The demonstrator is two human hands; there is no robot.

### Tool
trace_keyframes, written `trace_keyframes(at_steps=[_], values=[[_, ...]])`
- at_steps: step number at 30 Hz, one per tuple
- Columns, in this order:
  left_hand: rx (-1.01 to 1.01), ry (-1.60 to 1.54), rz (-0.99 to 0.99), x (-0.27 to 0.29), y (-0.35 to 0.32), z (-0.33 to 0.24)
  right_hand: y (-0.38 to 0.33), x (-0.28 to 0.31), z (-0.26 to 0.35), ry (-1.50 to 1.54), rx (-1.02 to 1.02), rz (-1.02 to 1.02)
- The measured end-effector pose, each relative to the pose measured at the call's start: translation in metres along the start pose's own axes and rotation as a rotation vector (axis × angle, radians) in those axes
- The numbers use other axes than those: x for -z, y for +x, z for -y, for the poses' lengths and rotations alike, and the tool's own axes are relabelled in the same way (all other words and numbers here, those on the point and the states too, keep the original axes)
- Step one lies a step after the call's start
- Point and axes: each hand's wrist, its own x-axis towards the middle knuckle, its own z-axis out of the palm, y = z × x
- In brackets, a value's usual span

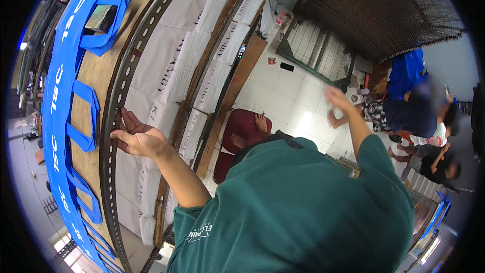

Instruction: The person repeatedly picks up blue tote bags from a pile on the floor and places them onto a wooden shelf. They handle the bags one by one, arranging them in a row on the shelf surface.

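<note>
My left hand (139, 136) is at the perforated metal edge (108, 141) of a shelf, palm turned up, thumb and fingers apart. Its thumb and fingertips meet or overlap the rail; no object shows in the hand. Just beyond the rail, blue cloth bags (55, 116) with white print lie in a row on a wooden board, their loop handles (83, 116) pointing toward me. Out to the right, my right hand (337, 97) is raised over the tiled floor, slightly blurred, its fingers stretched out and nothing visible in them.
Lower shelves hold stacks of white printed bags (174, 71). Below me are a dark red seat (247, 126) and part of a person. Several people sit on the floor at right, near a blue pile (405, 71). A large wire rack (379, 10) stands at the back; a phone (287, 66) lies on the tiles.
</note>
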Motion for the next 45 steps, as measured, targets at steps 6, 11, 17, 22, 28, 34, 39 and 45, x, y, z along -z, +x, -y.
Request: trace_keyframes(at_steps=[6,11,17,22,28,34,39,45], values=[[-0.02,-0.011,0.01,0.015,0.004,0.001,-0.072,0.023,-0.047,0.097,-0.2,-0.069],[-0.02,0.011,0.019,0.017,0.006,0.003,-0.064,0.002,-0.01,0.418,-0.091,-0.107],[-0.006,0.031,0.044,0.021,0.008,0.0,-0.039,-0.018,-0.073,1.119,-0.217,-0.504],[0.083,0.073,0.05,0.014,0.001,-0.01,-0.054,0.015,-0.067,1.392,-0.089,-0.748],[0.349,0.112,0.307,0.017,-0.043,0.008,-0.049,0.029,-0.008,1.628,0.2,-0.627],[0.896,0.193,0.864,0.026,-0.127,0.033,-0.011,0.0,-0.02,1.707,0.083,-0.881],[1.039,0.457,1.928,-0.016,-0.179,0.037,-0.037,-0.023,0.081,1.655,0.118,-0.775],[0.837,0.235,1.414,-0.141,-0.214,0.045,-0.076,-0.073,0.239,1.455,0.585,-0.575]])
